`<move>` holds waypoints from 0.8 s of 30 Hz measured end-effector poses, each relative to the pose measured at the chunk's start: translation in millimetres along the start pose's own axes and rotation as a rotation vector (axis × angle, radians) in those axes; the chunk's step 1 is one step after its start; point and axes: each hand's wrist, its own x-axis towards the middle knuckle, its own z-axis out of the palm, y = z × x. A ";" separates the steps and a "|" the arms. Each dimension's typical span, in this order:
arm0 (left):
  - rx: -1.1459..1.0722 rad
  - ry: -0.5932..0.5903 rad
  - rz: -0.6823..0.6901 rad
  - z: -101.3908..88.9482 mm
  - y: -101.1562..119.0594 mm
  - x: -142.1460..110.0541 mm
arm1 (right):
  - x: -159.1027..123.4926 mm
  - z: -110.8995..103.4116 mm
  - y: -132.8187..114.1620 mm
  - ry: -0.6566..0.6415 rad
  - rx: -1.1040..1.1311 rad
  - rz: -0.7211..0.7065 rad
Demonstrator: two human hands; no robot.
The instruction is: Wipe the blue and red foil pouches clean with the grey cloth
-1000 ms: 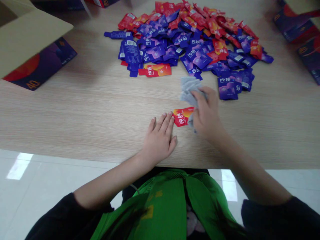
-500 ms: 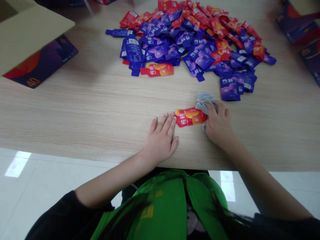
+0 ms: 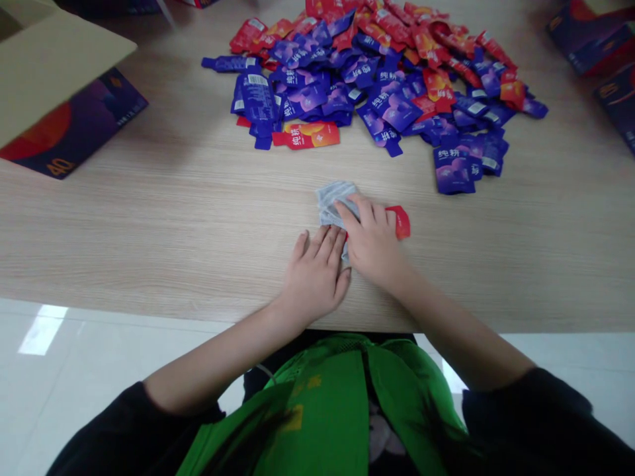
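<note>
A red pouch (image 3: 399, 222) lies flat on the wooden table, mostly covered by my right hand (image 3: 373, 242). That hand grips a grey-white cloth (image 3: 335, 198) and presses it on the pouch near its left end. My left hand (image 3: 317, 276) lies flat with fingers stretched out, its fingertips at the pouch's left end and partly under the cloth. Farther back, a heap of purple pouches (image 3: 397, 109) and red pouches (image 3: 391, 26) spreads over the table. One red pouch (image 3: 307, 135) lies at the heap's front edge.
An open carton (image 3: 74, 125) with a raised flap stands at the left. More printed cartons (image 3: 590, 46) stand at the far right. The table's front edge runs just before my body, with pale tiled floor (image 3: 124, 357) below.
My right hand has moved left with the cloth, from the pouch's right end to its left end beside my left fingertips. The left hand stays in place. The view has shifted slightly.
</note>
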 end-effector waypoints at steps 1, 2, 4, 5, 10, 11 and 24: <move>-0.001 -0.002 -0.001 -0.8 0.1 0.4 | -1.4 1.8 1.8 -0.015 -0.030 -0.003; -0.001 -0.002 -0.001 -1.5 0.3 0.7 | -3.8 2.2 6.5 -0.018 -0.054 0.008; -0.003 -0.001 -0.002 -2.2 0.8 1.1 | -11.4 -0.8 22.2 -0.001 -0.087 0.069; -0.005 -0.001 -0.003 -2.3 1.1 1.2 | -16.2 -3.3 32.0 0.007 -0.098 0.111; -0.022 0.019 -0.010 0.2 1.8 0.3 | -38.0 -12.7 80.6 0.003 -0.093 0.273; -0.024 0.022 -0.011 0.9 1.6 0.2 | -39.8 -13.6 87.1 0.012 -0.078 0.290; -0.014 -0.007 -0.033 -2.9 0.2 0.6 | -8.3 -4.8 4.8 0.010 0.047 -0.008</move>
